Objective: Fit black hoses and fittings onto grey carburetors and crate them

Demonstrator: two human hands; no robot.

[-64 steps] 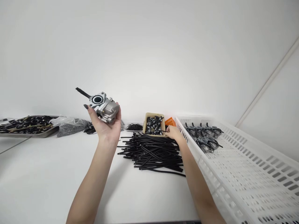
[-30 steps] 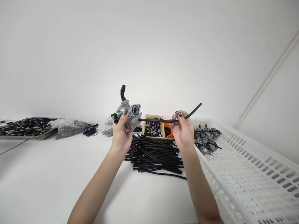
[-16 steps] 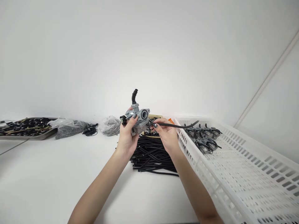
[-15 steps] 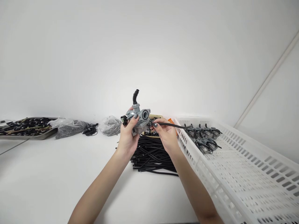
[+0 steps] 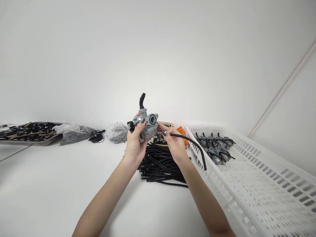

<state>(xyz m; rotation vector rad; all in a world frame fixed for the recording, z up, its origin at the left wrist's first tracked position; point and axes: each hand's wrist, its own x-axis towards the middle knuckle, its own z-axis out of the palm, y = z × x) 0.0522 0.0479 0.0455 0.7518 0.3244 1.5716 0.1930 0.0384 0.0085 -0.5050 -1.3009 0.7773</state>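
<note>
A silvery metal carburetor (image 5: 148, 129) with a short black rubber boot (image 5: 142, 100) on top is held up by my left hand (image 5: 134, 141), its thumb across the body. My right hand (image 5: 174, 141) pinches a long black hose (image 5: 195, 143) close to its end, at the carburetor's right side. The hose bends down over the basket's edge, its free end hanging. Fingers hide where hose and carburetor meet, so I cannot tell if they are joined.
Black hoses (image 5: 163, 168) lie piled below my hands. At right, a white basket (image 5: 269, 161) holds several carburetors (image 5: 217, 148). An orange basket (image 5: 182, 131) stands behind my right hand. Further left are plastic bags of small parts (image 5: 76, 134) and a metal tray (image 5: 46, 142) of black parts.
The hose's free end has dropped from nearly level to hanging down. Both hands keep their grip, and the carburetor has shifted very slightly left and up.
</note>
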